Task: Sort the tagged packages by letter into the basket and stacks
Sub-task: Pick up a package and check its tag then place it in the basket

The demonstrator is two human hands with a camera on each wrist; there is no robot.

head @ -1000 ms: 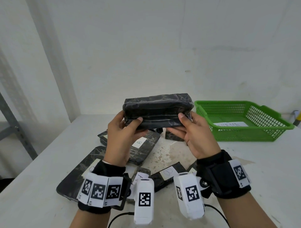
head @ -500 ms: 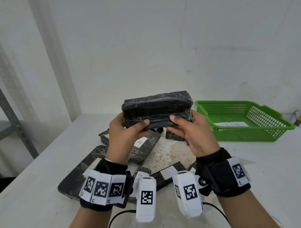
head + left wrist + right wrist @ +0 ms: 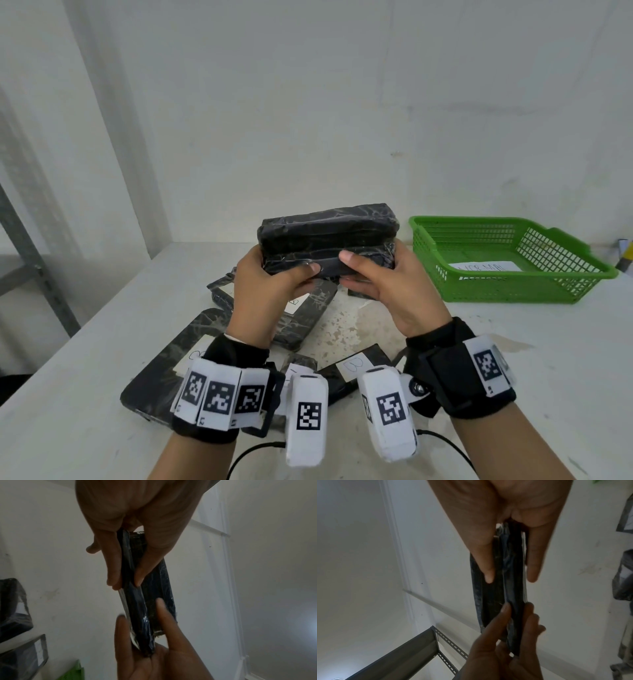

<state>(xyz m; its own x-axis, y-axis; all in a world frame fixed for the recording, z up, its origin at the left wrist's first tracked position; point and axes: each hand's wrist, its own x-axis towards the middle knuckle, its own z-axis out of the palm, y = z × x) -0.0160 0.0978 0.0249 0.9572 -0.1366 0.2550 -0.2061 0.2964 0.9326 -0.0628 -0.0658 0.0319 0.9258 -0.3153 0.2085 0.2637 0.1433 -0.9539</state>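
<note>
Since a second ago: thumbs slid inward along the near edge of the held package [image 3: 327, 240] until nearly meeting, package itself barely shifted.

Nearest, on the counter [image 3: 548, 359] below the wrists: flat black packages lying face up, one with a white tag reading B [image 3: 352, 365], a larger flat package [image 3: 191, 346] to its left, its tag partly hidden. Laid tag-up, probably so the letters can be read at a glance.

Above these, left hand [image 3: 270, 291] and right hand [image 3: 394, 291], fingers clamped on the held package from either end, thumbs on the near face, other fingers behind. In the left wrist view, fingertips [image 3: 113, 580] pinching a thin wrapped edge; same pinch seen from the right wrist. Held raised on edge, clear of the counter; no tag visible on the face toward the head camera, so likely being turned to find the letter.

Beyond the hands, another tagged package [image 3: 308, 301] flat on the counter, letter partly covered by the left hand.

Farthest, to the right against the wall, green basket [image 3: 507, 291], holding only a white paper label, writing too small to read. No sorted stack recognisable yet.
</note>
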